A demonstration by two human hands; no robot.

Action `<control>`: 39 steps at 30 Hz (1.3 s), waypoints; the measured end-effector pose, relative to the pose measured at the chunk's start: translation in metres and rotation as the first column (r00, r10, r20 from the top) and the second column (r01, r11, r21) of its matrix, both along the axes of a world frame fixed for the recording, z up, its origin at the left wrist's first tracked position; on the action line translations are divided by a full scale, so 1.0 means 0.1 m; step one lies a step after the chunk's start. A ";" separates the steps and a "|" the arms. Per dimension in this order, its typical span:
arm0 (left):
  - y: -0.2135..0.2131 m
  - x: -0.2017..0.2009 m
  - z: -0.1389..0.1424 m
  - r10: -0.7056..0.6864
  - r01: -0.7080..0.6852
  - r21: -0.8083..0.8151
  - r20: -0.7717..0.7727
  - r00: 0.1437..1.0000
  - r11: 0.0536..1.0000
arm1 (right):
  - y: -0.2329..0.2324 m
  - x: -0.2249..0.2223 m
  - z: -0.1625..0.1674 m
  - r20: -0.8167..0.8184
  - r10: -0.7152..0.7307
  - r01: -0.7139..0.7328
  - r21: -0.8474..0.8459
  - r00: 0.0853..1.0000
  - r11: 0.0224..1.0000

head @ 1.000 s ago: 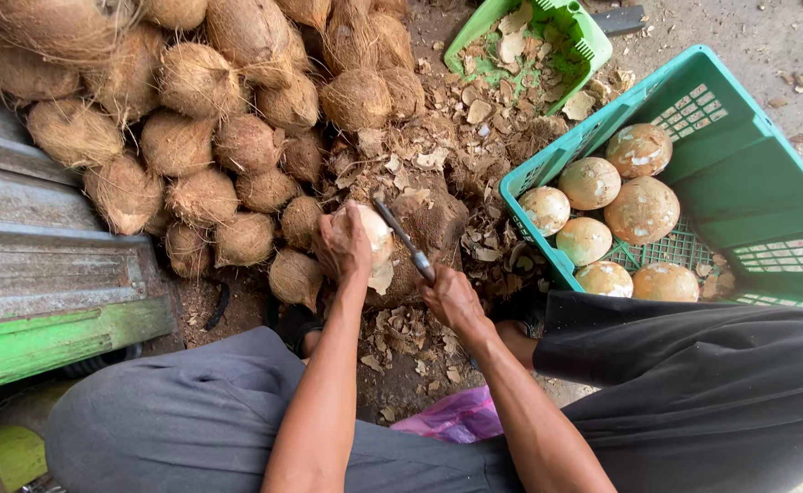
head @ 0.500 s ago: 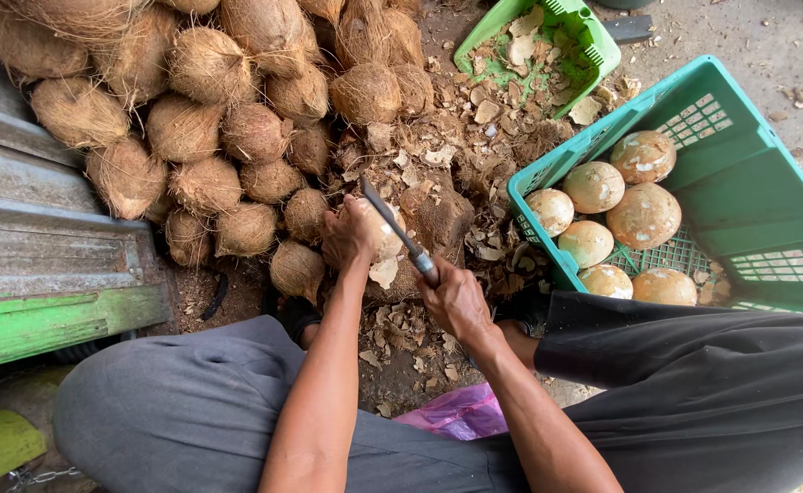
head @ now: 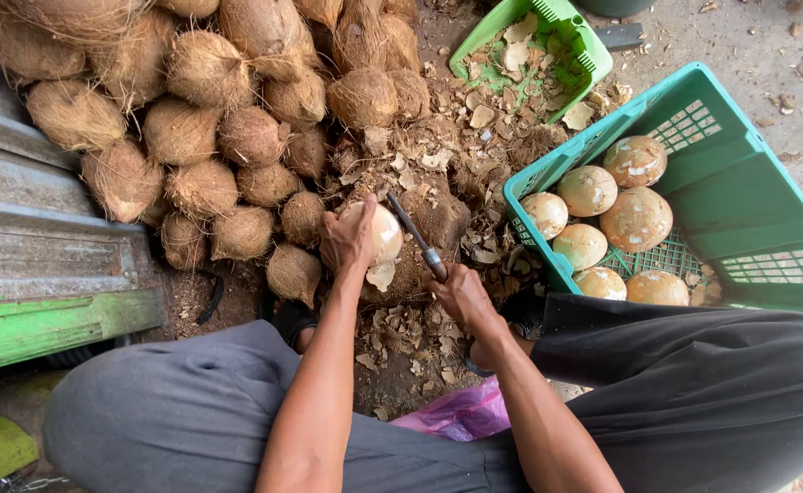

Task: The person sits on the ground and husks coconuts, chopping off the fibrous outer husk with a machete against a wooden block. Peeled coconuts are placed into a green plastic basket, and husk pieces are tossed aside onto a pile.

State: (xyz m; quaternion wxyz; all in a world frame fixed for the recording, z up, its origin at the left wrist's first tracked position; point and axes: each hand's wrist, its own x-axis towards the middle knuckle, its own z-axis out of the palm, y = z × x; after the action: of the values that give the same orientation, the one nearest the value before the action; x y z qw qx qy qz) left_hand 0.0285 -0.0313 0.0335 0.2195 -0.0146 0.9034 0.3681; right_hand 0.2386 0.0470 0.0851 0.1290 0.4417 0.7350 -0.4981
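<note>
Left hand point(head: 346, 239): fingers wrapped over the coconut point(head: 376, 233), frame centre, pressing it down on a husk mound.
Right hand point(head: 461, 294): fist closed round the knife point(head: 417, 237) handle, blade laid against the nut.
Coconut handling: likely heavy, rigid, round; pale peeled skin probably slick, so palm over the top is the safer hold.
Textures: shaggy brown husked coconuts point(head: 209, 137) upper left; smooth cream peeled coconuts point(head: 602, 228) in the teal plastic crate point(head: 748, 183), right; brittle shell chips underfoot.
</note>
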 end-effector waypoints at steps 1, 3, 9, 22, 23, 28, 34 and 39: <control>-0.06 -0.02 0.01 -0.046 0.048 0.107 -0.019 0.999 0.993 | 0.04 0.00 -0.02 0.035 -0.017 0.019 -0.059 0.999 0.998; -0.21 -0.08 0.03 -0.257 0.268 0.224 -0.079 0.963 0.937 | 0.09 -0.01 -0.05 0.032 -0.033 0.035 -0.038 0.999 0.999; -0.45 -0.09 0.09 -0.567 0.618 0.139 -0.281 0.774 0.774 | 0.11 -0.13 0.06 -0.181 -0.163 0.158 -0.041 0.970 0.987; -0.17 0.04 0.00 -0.385 0.404 0.016 -0.272 0.882 0.915 | -0.08 -0.02 0.01 -0.297 -0.187 0.192 -0.013 0.936 0.981; -0.12 0.08 -0.03 -0.334 0.347 -0.007 -0.293 0.896 0.938 | -0.13 -0.06 -0.02 -0.254 -0.176 0.181 -0.007 0.951 0.984; -0.01 0.18 -0.09 -0.250 0.251 -0.056 -0.424 0.870 0.966 | -0.24 -0.06 -0.04 -0.254 -0.126 0.124 -0.025 0.959 0.992; 0.00 0.17 -0.11 -0.310 0.298 -0.102 -0.469 0.827 0.949 | -0.20 -0.05 -0.04 -0.359 -0.168 0.214 0.093 0.918 0.972; -0.01 0.18 -0.12 -0.326 0.314 -0.105 -0.457 0.827 0.944 | -0.19 -0.18 -0.11 -0.041 -0.226 0.216 -0.173 0.973 0.961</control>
State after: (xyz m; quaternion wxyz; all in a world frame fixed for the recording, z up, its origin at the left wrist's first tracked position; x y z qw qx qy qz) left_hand 0.0460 -0.0319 0.0217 0.0531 0.2235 0.9235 0.3072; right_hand 0.2207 0.0283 0.0737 0.0867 0.4933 0.6401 -0.5826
